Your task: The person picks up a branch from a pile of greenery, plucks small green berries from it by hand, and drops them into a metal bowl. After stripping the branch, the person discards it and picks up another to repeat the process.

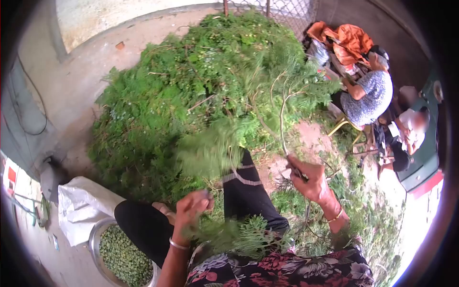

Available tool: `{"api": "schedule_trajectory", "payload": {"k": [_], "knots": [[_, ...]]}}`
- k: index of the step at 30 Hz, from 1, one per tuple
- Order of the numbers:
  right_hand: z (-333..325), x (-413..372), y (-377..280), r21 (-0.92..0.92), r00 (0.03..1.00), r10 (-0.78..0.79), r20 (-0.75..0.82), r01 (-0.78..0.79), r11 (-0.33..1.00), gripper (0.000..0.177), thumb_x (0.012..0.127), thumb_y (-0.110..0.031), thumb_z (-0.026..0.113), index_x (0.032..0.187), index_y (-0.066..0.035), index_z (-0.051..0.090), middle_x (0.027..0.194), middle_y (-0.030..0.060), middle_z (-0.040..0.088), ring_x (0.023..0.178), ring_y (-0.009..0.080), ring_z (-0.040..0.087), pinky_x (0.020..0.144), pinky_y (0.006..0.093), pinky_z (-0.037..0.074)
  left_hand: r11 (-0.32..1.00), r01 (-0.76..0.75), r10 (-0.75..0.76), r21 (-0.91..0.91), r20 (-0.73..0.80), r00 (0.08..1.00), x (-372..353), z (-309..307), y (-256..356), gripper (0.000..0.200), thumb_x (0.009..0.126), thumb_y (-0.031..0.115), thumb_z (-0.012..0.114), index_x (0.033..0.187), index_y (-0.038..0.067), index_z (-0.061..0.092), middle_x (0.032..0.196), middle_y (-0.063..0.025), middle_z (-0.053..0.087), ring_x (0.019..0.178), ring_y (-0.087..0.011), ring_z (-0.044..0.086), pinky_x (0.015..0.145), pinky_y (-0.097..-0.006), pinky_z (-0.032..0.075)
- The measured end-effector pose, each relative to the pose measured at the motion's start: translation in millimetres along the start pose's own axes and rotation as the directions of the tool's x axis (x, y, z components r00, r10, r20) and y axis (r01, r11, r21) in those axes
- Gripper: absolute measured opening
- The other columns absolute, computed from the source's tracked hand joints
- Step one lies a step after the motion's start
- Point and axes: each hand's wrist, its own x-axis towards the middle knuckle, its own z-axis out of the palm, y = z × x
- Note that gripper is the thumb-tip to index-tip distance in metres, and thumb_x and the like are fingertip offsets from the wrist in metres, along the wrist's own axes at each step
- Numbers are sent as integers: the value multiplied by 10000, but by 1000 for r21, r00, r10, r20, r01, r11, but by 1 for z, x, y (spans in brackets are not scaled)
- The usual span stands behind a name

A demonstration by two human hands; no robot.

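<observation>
My right hand (311, 179) is closed round the lower stem of a leafy evergreen branch (283, 122), which points up and away over the heap. My left hand (193, 208) is blurred, with its fingers curled together in front of my left knee; whether something small is in them I cannot make out. A blurred green spray (210, 153) hangs between the hands, in front of my right leg. Across my lap lies another feathery sprig (258, 234). Beyond both hands rises a big heap of cut green branches (158, 100).
At lower left stands a metal basin (93, 239) of small green cones or seeds, beside a white sack (86, 205). Another person (373, 93) sits on a stool at right near orange sacks (351, 40), with a further person (413, 126) behind. Loose sprigs litter the ground at right.
</observation>
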Motion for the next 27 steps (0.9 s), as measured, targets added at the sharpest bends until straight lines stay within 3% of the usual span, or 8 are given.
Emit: {"api": "schedule_trajectory", "payload": {"k": [5, 9, 11, 15, 19, 21, 22, 27], "knots": [[5, -20, 6, -18, 894, 16, 447, -9, 1000, 462, 783, -34, 587, 1242, 4, 547, 899, 196, 650, 805, 327, 634, 741, 363, 509, 759, 100, 33, -644, 192, 981, 25, 3, -16, 351, 895, 222, 607, 1173, 15, 555, 1347, -255, 417, 1184, -368, 494, 1044, -515, 365], [17, -54, 31, 206, 775, -126, 619, -6, 979, 476, 771, -72, 590, 1238, 12, 544, 1117, 228, 595, 940, 338, 616, 814, 380, 500, 659, 212, -210, -721, 94, 973, 35, -6, -62, 353, 889, 262, 613, 1138, 19, 554, 1278, -250, 487, 1181, -381, 498, 1031, -532, 377], [24, -70, 42, -143, 745, -24, 666, 159, 977, 555, 698, -125, 638, 1230, 5, 551, 1219, 188, 574, 1016, 326, 602, 892, 382, 495, 659, 236, -254, -714, 84, 963, 36, 2, -54, 365, 860, 283, 648, 1084, 9, 561, 1174, -219, 569, 1101, -348, 566, 1005, -524, 409], [32, -102, 96, -34, 748, -198, 633, 282, 959, 654, 622, -128, 669, 1258, -56, 537, 1305, 145, 527, 1084, 306, 573, 960, 372, 479, 881, 272, -358, -388, -168, 918, 60, 10, -59, 342, 840, 232, 674, 1070, 4, 563, 991, -100, 647, 818, -190, 652, 770, -381, 549], [40, -89, 81, -199, 761, -111, 639, 302, 932, 777, 575, -166, 769, 1308, -151, 510, 1409, 128, 434, 1207, 274, 504, 1041, 368, 420, 801, 221, -390, -556, -205, 898, 56, 30, -24, 280, 851, 155, 656, 1073, 14, 561, 887, -57, 654, 732, -158, 642, 614, -295, 542], [28, -73, 76, 192, 836, -6, 549, -119, 974, 739, 616, -219, 799, 1291, -95, 526, 1371, 154, 476, 1226, 298, 495, 1045, 393, 404, 764, 224, -398, -606, -168, 902, 39, 31, -15, 265, 851, 158, 662, 1061, 20, 578, 884, -57, 652, 705, -153, 639, 599, -280, 535], [19, -66, 73, 195, 832, -4, 555, -125, 973, 739, 616, -219, 799, 1291, -95, 526, 1371, 154, 476, 1226, 298, 495, 1045, 393, 404, 763, 246, -415, -597, -162, 895, 33, 29, -9, 195, 851, 158, 668, 978, 19, 619, 812, -43, 648, 650, -133, 622, 550, -274, 515], [-34, -6, 23, -248, 687, 433, 583, -357, 900, 652, 729, -299, 786, 1252, 2, 538, 1226, 215, 574, 1172, 356, 535, 1019, 432, 423, 862, 179, -279, -475, -150, 948, 15, 24, -2, 215, 867, 152, 653, 978, -31, 656, 844, -91, 683, 649, -119, 626, 563, -258, 512]]}}
